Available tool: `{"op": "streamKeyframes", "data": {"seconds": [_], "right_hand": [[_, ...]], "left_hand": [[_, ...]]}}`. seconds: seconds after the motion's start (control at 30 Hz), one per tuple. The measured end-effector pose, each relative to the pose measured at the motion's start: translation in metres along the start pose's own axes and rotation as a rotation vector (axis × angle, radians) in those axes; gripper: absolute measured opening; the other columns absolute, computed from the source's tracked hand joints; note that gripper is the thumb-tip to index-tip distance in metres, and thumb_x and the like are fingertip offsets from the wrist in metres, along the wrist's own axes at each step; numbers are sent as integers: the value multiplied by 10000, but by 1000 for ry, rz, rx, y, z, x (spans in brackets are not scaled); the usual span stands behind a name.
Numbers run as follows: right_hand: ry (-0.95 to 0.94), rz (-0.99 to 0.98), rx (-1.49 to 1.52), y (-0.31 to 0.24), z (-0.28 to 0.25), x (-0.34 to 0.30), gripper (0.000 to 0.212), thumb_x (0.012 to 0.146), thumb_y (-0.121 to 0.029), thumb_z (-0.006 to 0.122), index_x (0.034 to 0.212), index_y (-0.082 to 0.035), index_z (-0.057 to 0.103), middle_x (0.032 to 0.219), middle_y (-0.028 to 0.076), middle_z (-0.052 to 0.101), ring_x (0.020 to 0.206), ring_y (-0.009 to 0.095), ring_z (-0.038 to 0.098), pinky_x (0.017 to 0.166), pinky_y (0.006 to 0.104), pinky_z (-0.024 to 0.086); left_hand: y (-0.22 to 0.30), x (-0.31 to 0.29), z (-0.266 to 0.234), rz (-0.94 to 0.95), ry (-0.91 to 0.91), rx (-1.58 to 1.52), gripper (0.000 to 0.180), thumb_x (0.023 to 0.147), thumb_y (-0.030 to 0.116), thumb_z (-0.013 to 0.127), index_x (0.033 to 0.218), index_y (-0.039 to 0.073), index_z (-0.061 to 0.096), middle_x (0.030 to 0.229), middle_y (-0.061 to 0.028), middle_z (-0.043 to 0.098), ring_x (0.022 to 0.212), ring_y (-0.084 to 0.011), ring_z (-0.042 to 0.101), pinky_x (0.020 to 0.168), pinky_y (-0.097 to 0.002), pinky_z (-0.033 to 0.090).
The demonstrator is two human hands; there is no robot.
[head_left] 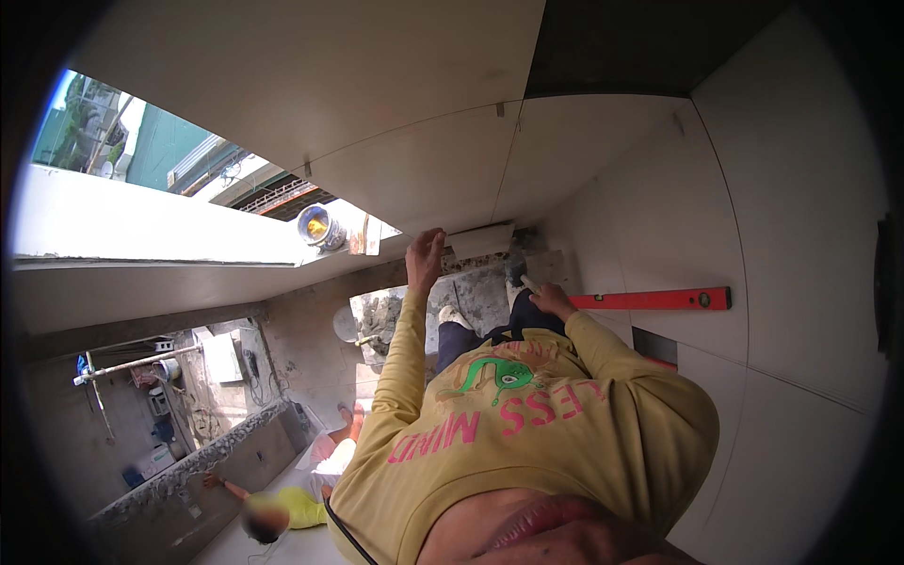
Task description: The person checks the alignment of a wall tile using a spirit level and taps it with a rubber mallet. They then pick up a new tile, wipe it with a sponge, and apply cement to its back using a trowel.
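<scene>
My left hand (426, 258) is raised at the lower edge of the large pale wall tile (424, 174), close to the window corner. Its fingers are loosely bent, and nothing shows in them; whether they touch the tile I cannot tell. Lower and to the right, my right hand (553, 299) is closed round the pale handle (531, 282) of a tool. The dark end by it looks like a mallet head, but is hard to make out. A red spirit level (659, 299) extends rightward from behind my right hand, along the tiled wall.
A bucket (318, 227) with something yellow inside stands on the white window ledge (160, 226). Rough rubble and mortar (381, 320) lie below my left arm. At lower left, a person in a yellow top (303, 508) is beside a low wall. Small clips (500, 110) sit in tile joints.
</scene>
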State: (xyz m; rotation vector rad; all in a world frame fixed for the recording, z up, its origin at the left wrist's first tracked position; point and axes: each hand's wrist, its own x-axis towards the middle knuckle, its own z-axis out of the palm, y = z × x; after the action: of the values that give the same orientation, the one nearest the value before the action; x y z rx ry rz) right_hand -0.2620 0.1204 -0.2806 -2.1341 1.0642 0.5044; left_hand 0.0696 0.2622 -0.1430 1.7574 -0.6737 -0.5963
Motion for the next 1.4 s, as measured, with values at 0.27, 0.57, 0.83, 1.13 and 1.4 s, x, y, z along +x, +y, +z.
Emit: {"op": "streamKeyframes", "data": {"seconds": [0.27, 0.57, 0.83, 1.13, 1.4], "right_hand": [[73, -115, 69, 50, -50, -2, 510, 834, -413, 728, 1026, 58, 692, 1032, 311, 697, 993, 469, 677, 887, 517, 544], [-22, -155, 195, 120, -61, -4, 564, 791, -468, 735, 988, 59, 698, 921, 295, 706, 908, 461, 699, 792, 511, 565], [-64, -177, 120, 140, -67, 10, 536, 799, -428, 734, 985, 74, 703, 894, 303, 708, 903, 442, 713, 797, 497, 576], [-52, -96, 159, 147, -78, 10, 518, 803, -423, 708, 1007, 53, 702, 936, 313, 706, 964, 461, 698, 831, 507, 564], [-116, -84, 34, 126, -78, 17, 500, 793, -408, 700, 989, 52, 713, 923, 312, 709, 936, 447, 710, 759, 513, 569]], "left_hand": [[165, 101, 82, 142, 249, -209, 352, 999, 329, 657, 1025, -18, 710, 881, -96, 756, 746, -139, 701, 631, -275, 526], [131, 90, 109, 91, 259, -90, 357, 976, 329, 661, 1038, -18, 717, 860, -91, 749, 699, -151, 705, 641, -277, 546], [174, 122, 156, -199, 227, 161, 564, 937, 568, 627, 795, 38, 760, 694, -73, 730, 685, -189, 715, 712, -356, 553], [122, 132, 161, -281, 229, 194, 511, 912, 537, 667, 836, 43, 774, 748, -90, 747, 705, -233, 721, 780, -387, 563], [-73, -46, 96, -354, -90, 509, 405, 874, 220, 615, 1236, 48, 671, 1079, -233, 732, 1029, -386, 703, 912, -465, 559]]}}
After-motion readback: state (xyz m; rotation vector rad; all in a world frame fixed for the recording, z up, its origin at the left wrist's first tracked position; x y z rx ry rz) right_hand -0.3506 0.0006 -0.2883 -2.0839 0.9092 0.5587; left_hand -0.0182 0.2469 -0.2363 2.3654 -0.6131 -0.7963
